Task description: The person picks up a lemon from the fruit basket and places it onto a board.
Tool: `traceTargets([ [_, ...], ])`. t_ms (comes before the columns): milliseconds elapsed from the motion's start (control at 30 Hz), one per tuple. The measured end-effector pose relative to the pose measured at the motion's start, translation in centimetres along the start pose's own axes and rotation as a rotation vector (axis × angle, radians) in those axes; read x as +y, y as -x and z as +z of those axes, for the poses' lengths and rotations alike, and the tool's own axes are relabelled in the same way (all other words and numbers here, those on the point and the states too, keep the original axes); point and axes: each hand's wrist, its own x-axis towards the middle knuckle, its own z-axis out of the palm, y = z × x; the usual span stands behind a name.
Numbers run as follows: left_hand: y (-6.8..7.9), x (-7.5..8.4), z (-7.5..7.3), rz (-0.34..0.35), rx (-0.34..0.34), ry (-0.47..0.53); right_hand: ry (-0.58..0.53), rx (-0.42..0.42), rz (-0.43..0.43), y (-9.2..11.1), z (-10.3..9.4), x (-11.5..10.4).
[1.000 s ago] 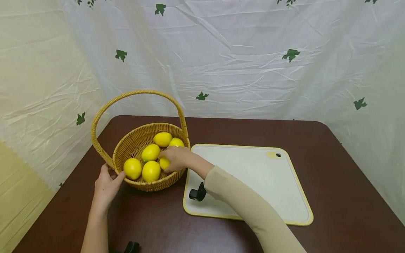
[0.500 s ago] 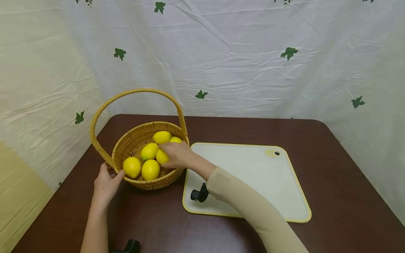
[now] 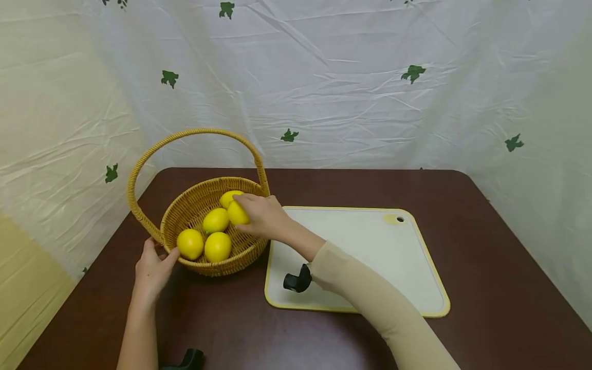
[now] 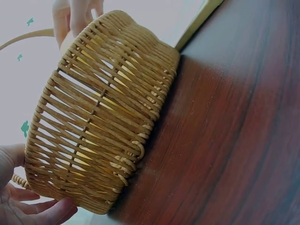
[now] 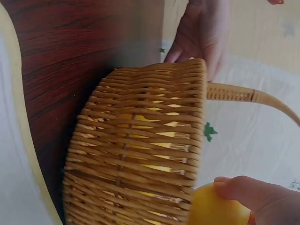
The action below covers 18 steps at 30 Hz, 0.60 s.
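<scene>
A wicker basket (image 3: 247, 259) with a tall arched handle stands on the table's left side, with several yellow lemons (image 3: 218, 247) inside. My left hand (image 3: 154, 270) holds its rim near the left foot of the handle, thumb to one side and fingers to the other. Over the basket's right part, my right hand (image 3: 269, 218) grips one lemon (image 3: 238, 213) between thumb and fingers. In the right wrist view, that lemon (image 5: 215, 211) shows at the basket's rim beneath the thumb. The right hand hides part of the basket's contents.
A white cutting board (image 3: 361, 257) with a yellow edge lies right of the basket, under the right forearm. A black wrist mount (image 3: 297, 280) shows by the right sleeve. Behind the dark brown table (image 3: 259, 334) hangs a white cloth (image 3: 351, 103) with green leaves.
My right hand has raised the gripped lemon from among the others and moved slightly up. The lemon at the far right is now hidden. My left hand stays at the rim.
</scene>
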Motion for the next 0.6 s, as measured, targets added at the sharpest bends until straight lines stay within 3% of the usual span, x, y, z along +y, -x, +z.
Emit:
traceTargets([
  [333,0.0,-0.1,0.0,0.011,0.009,-0.012,-0.118,0.142,0.054,2.9,-1.9,1.0],
  [600,-0.1,-0.1,0.0,0.002,0.003,-0.012,-0.139,0.255,0.114,5.6,-3.0,3.4],
])
